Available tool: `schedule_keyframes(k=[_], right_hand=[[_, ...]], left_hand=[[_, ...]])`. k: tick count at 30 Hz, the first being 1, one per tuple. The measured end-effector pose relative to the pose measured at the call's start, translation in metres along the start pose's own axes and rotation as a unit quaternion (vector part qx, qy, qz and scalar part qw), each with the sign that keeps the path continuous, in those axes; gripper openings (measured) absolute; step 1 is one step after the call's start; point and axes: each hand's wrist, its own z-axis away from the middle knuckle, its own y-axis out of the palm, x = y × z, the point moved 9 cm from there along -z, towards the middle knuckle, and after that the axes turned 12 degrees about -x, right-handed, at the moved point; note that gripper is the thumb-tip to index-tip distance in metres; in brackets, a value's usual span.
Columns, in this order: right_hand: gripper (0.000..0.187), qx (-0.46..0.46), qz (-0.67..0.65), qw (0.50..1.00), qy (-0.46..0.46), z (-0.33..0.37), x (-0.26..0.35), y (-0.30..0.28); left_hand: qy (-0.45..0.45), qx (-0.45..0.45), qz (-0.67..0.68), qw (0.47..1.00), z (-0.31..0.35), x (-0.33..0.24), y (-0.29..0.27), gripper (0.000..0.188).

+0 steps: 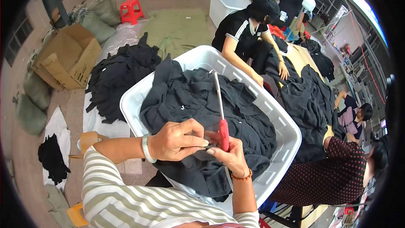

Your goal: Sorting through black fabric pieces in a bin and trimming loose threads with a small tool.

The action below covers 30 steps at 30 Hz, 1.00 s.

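My right hand (231,157), with a beaded bracelet at the wrist, is wrapped around a red-handled tool (223,133). Its long thin metal blade points away from me over the cloth; I cannot tell its exact kind. Close beside it, my left hand (175,140), wearing a pale bangle, pinches a small dark bit of cloth (207,146) that the right fingertips also touch. Both hands are above a big white plastic tub (291,137) heaped with black garments (198,95). Small white specks show on the cloth.
A pile of black garments (122,74) lies left of the tub, near an open cardboard box (69,59) and stuffed sacks (95,25). A red stool (131,12) stands behind. On the right, people sit around a table (301,55) covered with black cloth; one person's arm reaches the tub's rim.
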Motion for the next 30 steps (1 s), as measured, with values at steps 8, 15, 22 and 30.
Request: schedule_keyframes(k=[8, 15, 22, 30], right_hand=[[0.026, -0.125, 0.21, 0.956, -0.16, 0.001, 0.012, -0.01], [0.029, -0.136, 0.028, 0.989, -0.052, -0.009, -0.034, -0.043], [0.039, -0.006, 0.015, 0.998, -0.055, 0.014, 0.005, -0.014], [0.038, -0.062, -0.033, 0.994, -0.089, 0.035, 0.033, -0.012]], left_hand=[[0.09, -0.007, -0.006, 0.996, -0.011, -0.02, 0.023, 0.029], [0.149, -0.023, -0.001, 0.989, -0.023, -0.045, 0.01, 0.03], [0.117, -0.01, -0.004, 0.993, -0.025, -0.038, 0.02, 0.029], [0.101, -0.011, -0.037, 0.994, -0.021, -0.031, 0.032, 0.028]])
